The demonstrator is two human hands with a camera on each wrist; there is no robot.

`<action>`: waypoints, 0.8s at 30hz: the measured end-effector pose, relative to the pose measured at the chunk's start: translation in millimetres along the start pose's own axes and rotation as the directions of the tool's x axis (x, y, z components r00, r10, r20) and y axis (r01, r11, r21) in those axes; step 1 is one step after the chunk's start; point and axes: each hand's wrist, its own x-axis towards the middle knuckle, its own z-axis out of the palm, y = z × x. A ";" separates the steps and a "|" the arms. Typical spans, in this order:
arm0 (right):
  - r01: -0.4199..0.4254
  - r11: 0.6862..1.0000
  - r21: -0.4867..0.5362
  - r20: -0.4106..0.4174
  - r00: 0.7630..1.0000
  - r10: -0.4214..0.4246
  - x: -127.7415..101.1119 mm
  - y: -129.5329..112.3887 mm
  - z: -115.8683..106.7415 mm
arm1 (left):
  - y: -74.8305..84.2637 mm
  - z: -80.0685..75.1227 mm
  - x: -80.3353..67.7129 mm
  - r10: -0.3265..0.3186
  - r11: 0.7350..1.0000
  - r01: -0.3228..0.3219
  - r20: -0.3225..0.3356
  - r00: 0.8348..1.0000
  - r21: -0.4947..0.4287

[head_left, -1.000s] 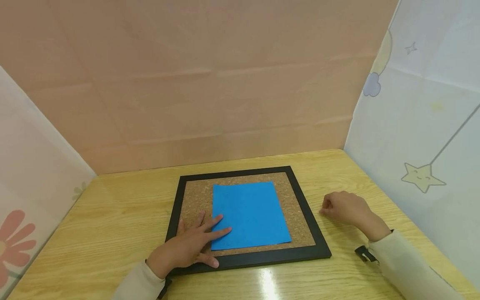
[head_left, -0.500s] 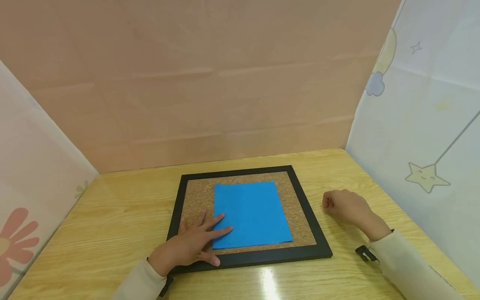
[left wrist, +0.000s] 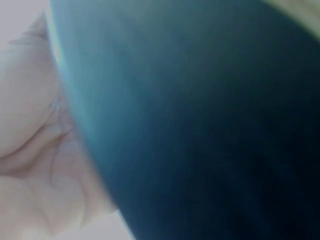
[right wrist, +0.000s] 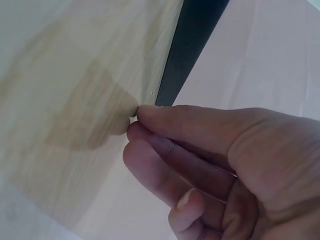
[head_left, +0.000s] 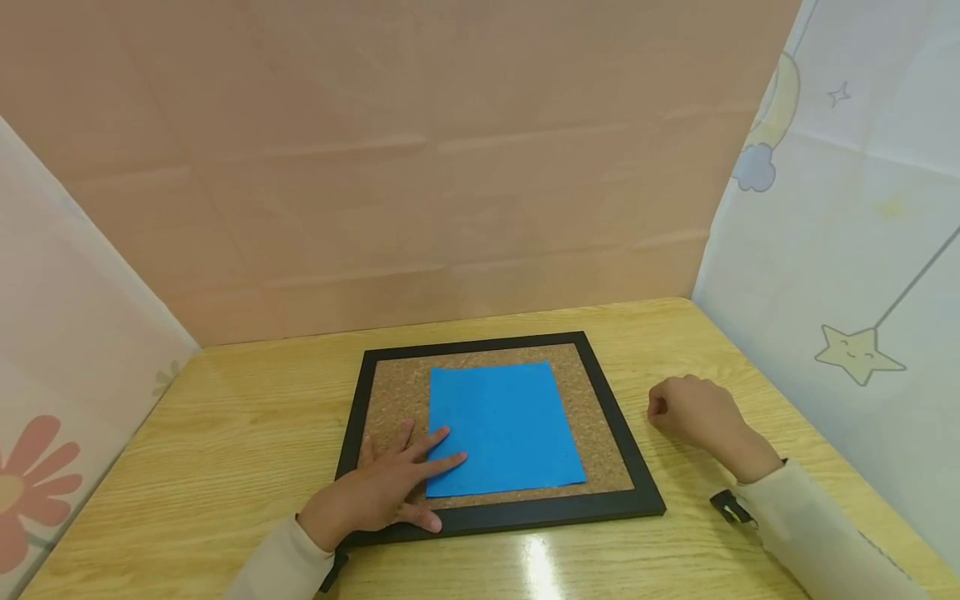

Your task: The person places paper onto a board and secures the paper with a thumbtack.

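A blue sheet (head_left: 506,429) lies on a cork board (head_left: 600,458) with a black frame (head_left: 555,507). My left hand (head_left: 375,492) rests at the board's lower left, fingers spread. Two fingertips touch the sheet's left edge, and the thumb lies over the front of the frame. In the left wrist view, a blurred dark surface (left wrist: 200,125) covers most of the palm (left wrist: 35,150). Right of the board, my right hand (head_left: 697,412) hovers low by the table, fingers curled. Its thumb and index fingertips (right wrist: 145,112) come together; a pale speck between them is too small to identify.
The board lies on a wood-grain table (head_left: 247,417). A plain tan backdrop (head_left: 450,167) stands behind it. Printed white panels (head_left: 862,250) rise along the table's left and right sides. A black buckle (head_left: 731,506) hangs at the right sleeve.
My right hand has risen slightly off the table, its fingertips drawing in. The left hand stays on the board and sheet. The head view has shifted a little.
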 end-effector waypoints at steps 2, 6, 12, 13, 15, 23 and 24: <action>0.002 1.000 -0.004 -0.011 1.000 -0.002 -0.1 0.3 0.5 | 0.1 0.0 -0.1 -0.002 1.000 0.002 0.002 1.000 -0.001; 0.007 1.000 -0.003 -0.028 1.000 -0.007 0.6 0.9 1.3 | 1.0 -0.5 -1.0 -0.005 1.000 0.005 0.005 1.000 -0.004; 0.006 1.000 0.003 -0.020 1.000 -0.006 2.4 1.4 1.1 | 1.1 -0.5 -2.0 -0.009 1.000 0.009 0.004 1.000 0.000; 0.006 1.000 0.005 -0.015 1.000 -0.006 2.7 1.8 0.9 | 0.9 -0.5 -2.1 -0.009 1.000 0.009 0.004 1.000 -0.001; 0.010 1.000 0.024 0.004 1.000 -0.011 3.6 3.8 0.0 | 0.3 -0.1 -1.7 -0.008 1.000 0.008 0.005 1.000 0.000; -0.033 0.972 0.233 0.107 0.994 0.008 9.8 38.7 2.9 | -0.8 1.1 2.4 -0.019 1.000 0.019 0.016 1.000 0.001; -0.045 0.963 0.267 0.127 0.992 0.011 10.9 44.6 5.1 | -0.8 1.2 2.4 -0.020 1.000 0.020 0.018 1.000 0.000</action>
